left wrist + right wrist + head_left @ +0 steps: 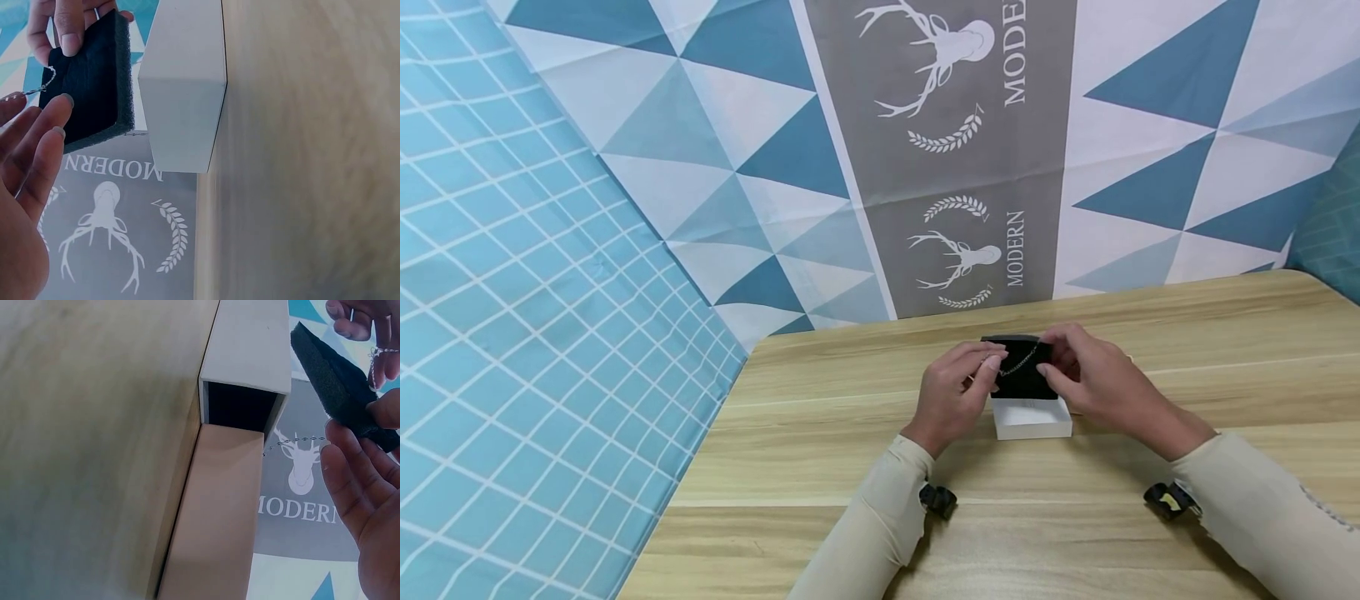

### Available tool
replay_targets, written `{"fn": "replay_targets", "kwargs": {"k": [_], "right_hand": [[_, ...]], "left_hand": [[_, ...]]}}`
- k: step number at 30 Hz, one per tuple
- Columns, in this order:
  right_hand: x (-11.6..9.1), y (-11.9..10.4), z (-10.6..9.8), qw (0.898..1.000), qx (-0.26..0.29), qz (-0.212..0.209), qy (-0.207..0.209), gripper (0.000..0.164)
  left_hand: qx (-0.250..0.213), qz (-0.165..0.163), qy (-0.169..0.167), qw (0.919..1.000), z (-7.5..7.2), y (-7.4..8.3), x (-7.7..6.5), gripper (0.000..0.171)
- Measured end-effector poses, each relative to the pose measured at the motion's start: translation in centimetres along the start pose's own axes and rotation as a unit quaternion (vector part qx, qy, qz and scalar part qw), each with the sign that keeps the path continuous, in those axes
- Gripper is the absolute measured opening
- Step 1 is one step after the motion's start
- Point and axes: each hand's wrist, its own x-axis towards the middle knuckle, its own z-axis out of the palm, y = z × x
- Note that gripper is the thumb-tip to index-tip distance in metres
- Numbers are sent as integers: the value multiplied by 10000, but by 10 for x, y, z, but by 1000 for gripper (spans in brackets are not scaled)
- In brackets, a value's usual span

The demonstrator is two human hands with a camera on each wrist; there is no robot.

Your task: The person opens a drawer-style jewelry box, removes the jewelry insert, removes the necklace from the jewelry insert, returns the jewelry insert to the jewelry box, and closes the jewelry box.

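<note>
Left grip [953,389] and right grip [1093,375] pinch close together, forearms [868,533] angled inward.

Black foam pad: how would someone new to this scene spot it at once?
On the wooden table, find the white box. Just above it in the head view, the right hand grips the black foam pad, with a thin chain crossing its face. Dark colour and rough sides set it apart from the smooth white box.

Light wood-grain table [805,467]. White box [1033,431] lying flat on it, right end open; tan box [215,512] just at that open end.
</note>
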Motion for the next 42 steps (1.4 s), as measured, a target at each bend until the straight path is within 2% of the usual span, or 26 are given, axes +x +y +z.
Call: {"fn": "replay_targets", "kwargs": {"k": [8, 23, 31, 42], "right_hand": [[0, -1, 1, 10000, -67, -39, -18, 33], [0, -2, 0, 9999, -62, -82, -102, 33], [-1, -3, 1, 9996, -116, 68, -255, 33], [-2, -3, 3, 9997, -90, -214, -109, 36]], "left_hand": [[-239, -267, 152, 9992, 1, 0, 0, 27], [-283, -218, 380, 9986, 1, -1, 1, 25], [-248, -294, 402, 9985, 1, 0, 0, 25], [-50, -382, 489, 9981, 1, 0, -1, 27]]}}
